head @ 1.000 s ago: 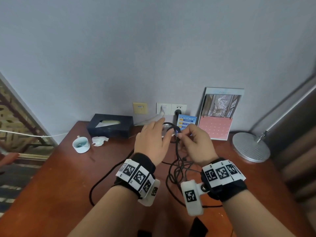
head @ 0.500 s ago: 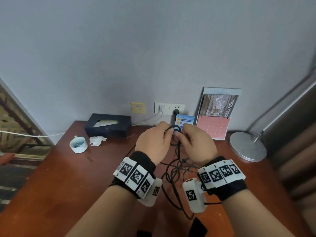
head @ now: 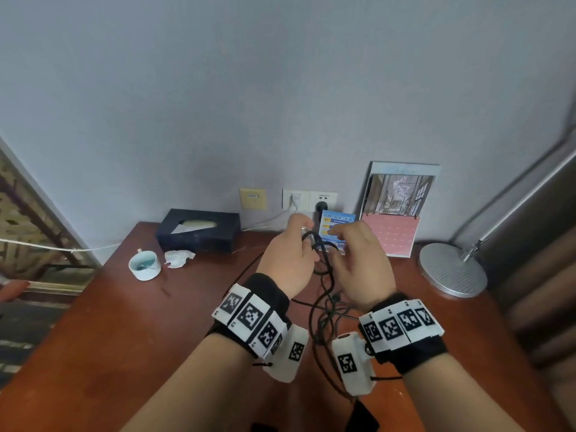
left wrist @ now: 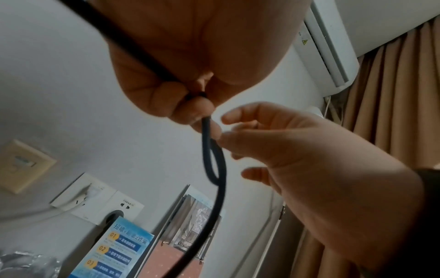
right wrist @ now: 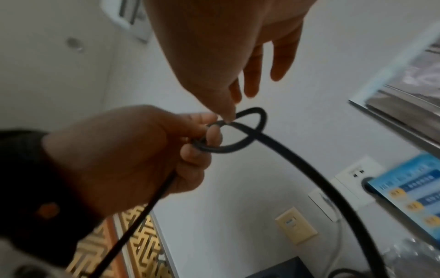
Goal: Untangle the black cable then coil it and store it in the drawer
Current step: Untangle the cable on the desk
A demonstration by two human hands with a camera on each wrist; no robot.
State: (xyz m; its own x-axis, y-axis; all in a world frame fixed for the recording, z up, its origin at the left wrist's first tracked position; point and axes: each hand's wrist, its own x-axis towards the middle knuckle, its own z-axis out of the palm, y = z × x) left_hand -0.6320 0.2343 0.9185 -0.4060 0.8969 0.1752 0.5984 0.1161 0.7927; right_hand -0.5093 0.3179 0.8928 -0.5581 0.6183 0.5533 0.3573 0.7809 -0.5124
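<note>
The black cable rises from a tangle on the wooden table to a small loop held between my hands. My left hand grips the cable with curled fingers; the left wrist view shows the left hand pinching it where the cable crosses itself. My right hand is just right of the loop. In the right wrist view the right hand has straight, spread fingers, one tip touching the cable loop. The drawer is out of view.
A dark tissue box, a white cup and a crumpled tissue stand at the back left. A lamp base, a calendar and a blue card line the back right. Wall sockets sit behind the hands.
Both hands drew together around the cable loop. The right hand's fingers, earlier curled at the cable, have spread out straight, and the left hand keeps its grip.
</note>
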